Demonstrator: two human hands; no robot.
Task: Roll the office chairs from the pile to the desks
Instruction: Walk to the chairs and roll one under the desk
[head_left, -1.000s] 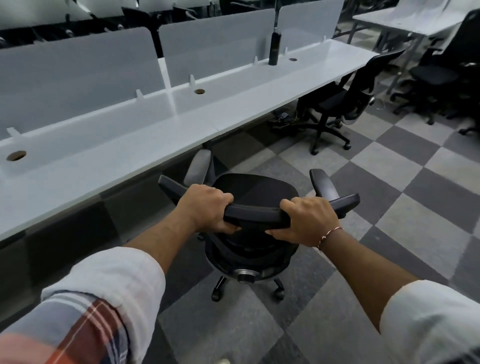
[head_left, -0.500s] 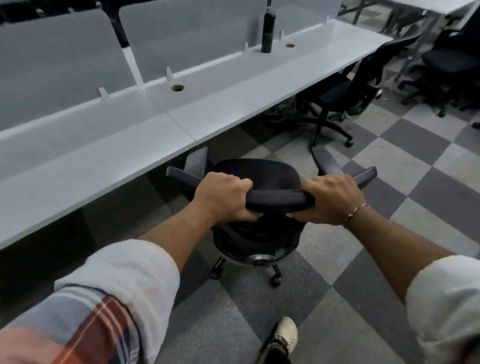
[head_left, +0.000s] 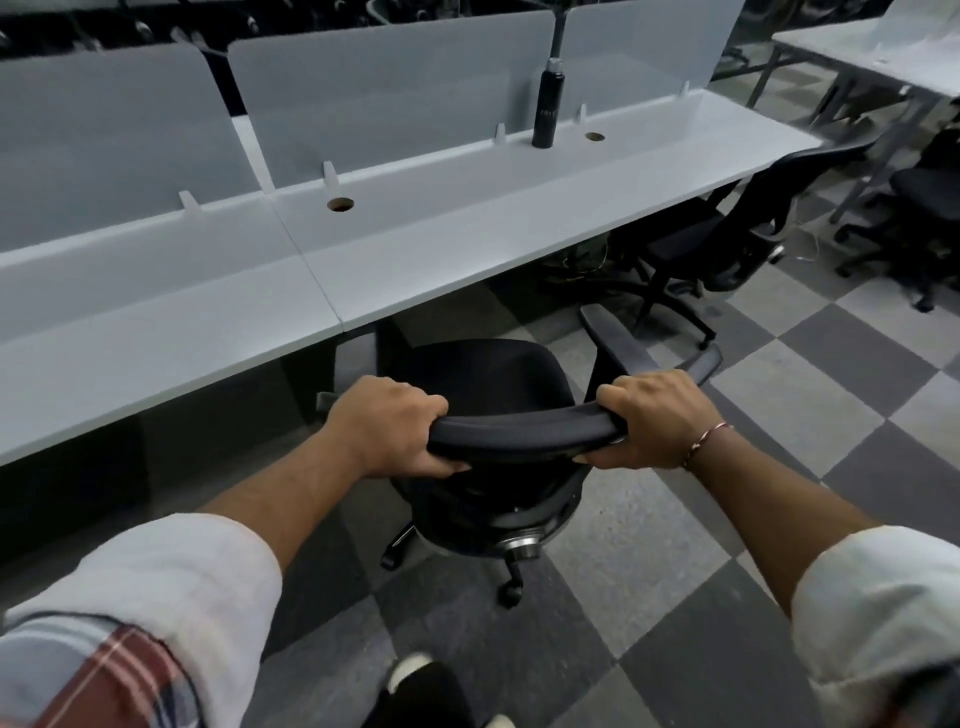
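A black office chair (head_left: 488, 379) on castors stands in front of me, its seat facing the long white desk (head_left: 467, 244). My left hand (head_left: 387, 426) grips the left part of the backrest's top bar. My right hand (head_left: 654, 415) grips the right part of the same bar. The front of the seat sits just under the desk edge, and the left armrest is partly hidden by the desktop. The right armrest (head_left: 613, 338) sticks out beside the desk.
Another black chair (head_left: 727, 234) is tucked at the desk to the right, and more chairs (head_left: 930, 218) stand farther right by a second desk (head_left: 883, 57). A dark bottle (head_left: 546, 104) stands on the desk by grey divider panels (head_left: 395, 93). Checkered carpet lies to the right.
The chair has rolled forward toward the desk with both hands still gripping the backrest; its seat front and left armrest now reach under the desk edge. My foot has stepped forward.
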